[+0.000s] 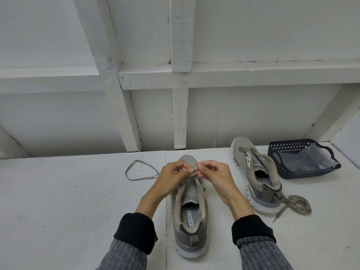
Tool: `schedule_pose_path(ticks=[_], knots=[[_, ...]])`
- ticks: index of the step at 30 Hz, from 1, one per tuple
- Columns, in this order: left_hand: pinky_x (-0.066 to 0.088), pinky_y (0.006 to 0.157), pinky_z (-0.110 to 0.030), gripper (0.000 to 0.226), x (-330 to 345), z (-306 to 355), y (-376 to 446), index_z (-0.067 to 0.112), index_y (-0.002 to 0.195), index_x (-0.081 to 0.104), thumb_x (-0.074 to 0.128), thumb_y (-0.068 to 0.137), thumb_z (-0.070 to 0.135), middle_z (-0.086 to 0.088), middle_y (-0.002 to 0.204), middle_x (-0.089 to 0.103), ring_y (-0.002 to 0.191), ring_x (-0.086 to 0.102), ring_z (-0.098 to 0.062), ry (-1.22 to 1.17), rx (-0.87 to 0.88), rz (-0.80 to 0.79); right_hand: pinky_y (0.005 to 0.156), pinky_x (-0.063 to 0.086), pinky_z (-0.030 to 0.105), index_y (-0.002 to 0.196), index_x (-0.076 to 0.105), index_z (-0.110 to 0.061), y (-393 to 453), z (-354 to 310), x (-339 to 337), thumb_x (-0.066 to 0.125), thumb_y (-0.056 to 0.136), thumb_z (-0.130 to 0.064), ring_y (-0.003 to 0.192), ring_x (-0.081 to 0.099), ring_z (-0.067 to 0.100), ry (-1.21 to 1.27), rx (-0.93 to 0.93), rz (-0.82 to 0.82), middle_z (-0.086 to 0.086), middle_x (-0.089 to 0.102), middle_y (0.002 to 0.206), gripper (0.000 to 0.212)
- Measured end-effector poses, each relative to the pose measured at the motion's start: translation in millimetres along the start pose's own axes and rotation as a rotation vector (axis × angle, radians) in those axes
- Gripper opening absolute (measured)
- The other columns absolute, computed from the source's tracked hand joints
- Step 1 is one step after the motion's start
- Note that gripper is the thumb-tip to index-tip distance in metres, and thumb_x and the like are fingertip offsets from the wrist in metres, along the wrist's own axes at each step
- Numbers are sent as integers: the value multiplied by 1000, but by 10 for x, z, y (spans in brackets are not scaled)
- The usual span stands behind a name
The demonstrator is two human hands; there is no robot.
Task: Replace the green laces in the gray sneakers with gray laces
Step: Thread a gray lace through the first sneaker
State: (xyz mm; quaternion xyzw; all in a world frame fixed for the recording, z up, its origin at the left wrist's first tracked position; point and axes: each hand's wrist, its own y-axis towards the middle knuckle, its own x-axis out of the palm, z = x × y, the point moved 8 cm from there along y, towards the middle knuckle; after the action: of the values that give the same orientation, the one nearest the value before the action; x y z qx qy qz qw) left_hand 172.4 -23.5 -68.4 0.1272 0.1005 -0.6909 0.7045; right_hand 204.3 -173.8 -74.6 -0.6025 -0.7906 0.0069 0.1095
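Observation:
A gray sneaker (pixel 191 215) stands in front of me, heel toward me, toe away. My left hand (pixel 171 177) and my right hand (pixel 214 177) meet over its front eyelets. Both pinch a gray lace (pixel 136 173) near the toe; its free part loops out to the left on the white surface. A second gray sneaker (pixel 257 176) lies to the right with no lace in its eyelets. Beside that shoe's heel lies a bundled gray lace (pixel 296 204). No green lace is in sight.
A dark blue plastic basket (pixel 282 147) with a clear plastic bag (pixel 309 158) in it stands at the back right. A white wall with wooden beams (pixel 180 117) rises right behind the white surface (pixel 68 201).

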Motion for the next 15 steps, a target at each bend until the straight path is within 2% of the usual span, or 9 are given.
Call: schedule_pose_path(ticks=[5, 9, 12, 15], knots=[[32, 58, -24, 23, 49, 27, -13, 28, 87, 71, 56, 98, 41, 17, 59, 52, 57, 42, -1, 231, 29, -99, 69, 55, 19, 87, 70, -7, 6, -23, -80, 65, 87, -1, 71, 69, 14, -13, -49, 75, 8, 71, 77, 8], [32, 59, -26, 28, 44, -3, 11, 29, 75, 58, 50, 102, 33, 12, 65, 50, 57, 40, -4, 286, -12, -134, 69, 56, 20, 84, 70, -8, 6, -28, -87, 66, 86, 1, 74, 72, 19, -83, -73, 90, 13, 72, 81, 10], [32, 57, -18, 30, 40, -8, -1, 24, 77, 53, 43, 105, 29, 12, 68, 50, 57, 43, 2, 328, -40, -135, 68, 56, 19, 82, 69, -6, 9, -43, -41, 64, 87, 2, 71, 72, 19, -126, -84, 78, 13, 72, 78, 11], [38, 65, -24, 32, 25, -21, -28, 20, 81, 52, 37, 106, 32, 11, 72, 54, 67, 48, -3, 342, -37, -126, 68, 57, 20, 81, 69, -7, 17, -59, -21, 64, 88, 2, 69, 72, 18, -136, -94, 77, 12, 71, 77, 12]])
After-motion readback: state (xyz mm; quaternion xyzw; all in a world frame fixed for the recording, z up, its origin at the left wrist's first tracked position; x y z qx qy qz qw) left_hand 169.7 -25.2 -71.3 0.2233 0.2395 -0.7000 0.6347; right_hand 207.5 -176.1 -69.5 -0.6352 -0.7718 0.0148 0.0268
